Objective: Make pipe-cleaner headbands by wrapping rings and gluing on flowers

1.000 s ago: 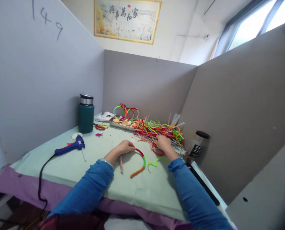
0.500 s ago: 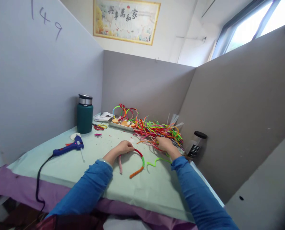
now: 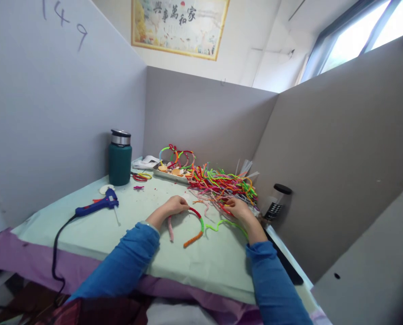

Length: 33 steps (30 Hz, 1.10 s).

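Note:
My left hand (image 3: 174, 206) is closed on the top of a curved headband (image 3: 201, 221) wrapped in red, green, orange and pink. Its two ends point toward me over the pale green cloth. At the front edge of a heap of coloured pipe cleaners (image 3: 221, 180), my right hand (image 3: 235, 208) has its fingers pinched together by some red and yellow strands; which strand they hold is too small to tell. A bright green wavy pipe cleaner (image 3: 226, 222) lies on the cloth between the headband and my right forearm.
A blue glue gun (image 3: 96, 207) with a black cord lies at the left, near a green bottle (image 3: 119, 162) and scissors (image 3: 141, 176). A metal tray (image 3: 170, 176) with finished hoops stands at the back. A black-lidded container (image 3: 278, 203) is at the right.
My right hand has drawn back slightly toward me and to the right, its fingertips now showing. The green wavy strand has shifted a little. My left hand still grips the headband.

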Motion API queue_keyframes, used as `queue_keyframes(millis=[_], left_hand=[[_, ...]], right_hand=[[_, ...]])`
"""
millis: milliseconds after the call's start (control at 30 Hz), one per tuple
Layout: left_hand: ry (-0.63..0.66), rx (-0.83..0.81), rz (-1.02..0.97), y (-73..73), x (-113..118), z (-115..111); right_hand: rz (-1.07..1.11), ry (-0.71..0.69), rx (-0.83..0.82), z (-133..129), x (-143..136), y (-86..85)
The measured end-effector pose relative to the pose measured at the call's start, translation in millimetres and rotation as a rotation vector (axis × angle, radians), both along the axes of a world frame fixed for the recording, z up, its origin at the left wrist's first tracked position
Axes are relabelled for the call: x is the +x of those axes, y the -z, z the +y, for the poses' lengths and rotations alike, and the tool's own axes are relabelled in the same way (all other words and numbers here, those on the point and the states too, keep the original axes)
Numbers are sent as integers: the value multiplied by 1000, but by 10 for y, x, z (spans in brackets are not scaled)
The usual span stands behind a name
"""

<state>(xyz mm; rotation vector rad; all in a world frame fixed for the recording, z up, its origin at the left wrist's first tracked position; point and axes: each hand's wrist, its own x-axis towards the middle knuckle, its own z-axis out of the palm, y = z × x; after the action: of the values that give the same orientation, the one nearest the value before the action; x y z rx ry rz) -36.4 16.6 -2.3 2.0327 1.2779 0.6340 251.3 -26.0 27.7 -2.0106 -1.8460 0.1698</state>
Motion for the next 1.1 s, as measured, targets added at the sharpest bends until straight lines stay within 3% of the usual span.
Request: queue_keyframes(millis=[267, 500, 600, 733, 867, 1000, 1100], left_hand=[[-10, -48, -14, -14, 2, -13], [-3, -70, -57, -22, -3, -25], [-12, -71, -57, -41, -1, -36], [-22, -92, -59, -73, 3, -55], [-11, -165, -213, -115, 9, -93], [-31, -182, -424, -142, 7, -106], [-138, -157, -556, -157, -8, -84]], right_hand=[[135, -29, -140, -287, 329, -244], [344, -340, -139, -291, 19, -125], [284, -231, -104, -127, -117, 7], [-20, -14, 38, 46, -210, 119], [-187, 0, 134, 24, -354, 79], [242, -248, 149, -85, -610, 8], [489, -408, 68, -100, -811, 46]])
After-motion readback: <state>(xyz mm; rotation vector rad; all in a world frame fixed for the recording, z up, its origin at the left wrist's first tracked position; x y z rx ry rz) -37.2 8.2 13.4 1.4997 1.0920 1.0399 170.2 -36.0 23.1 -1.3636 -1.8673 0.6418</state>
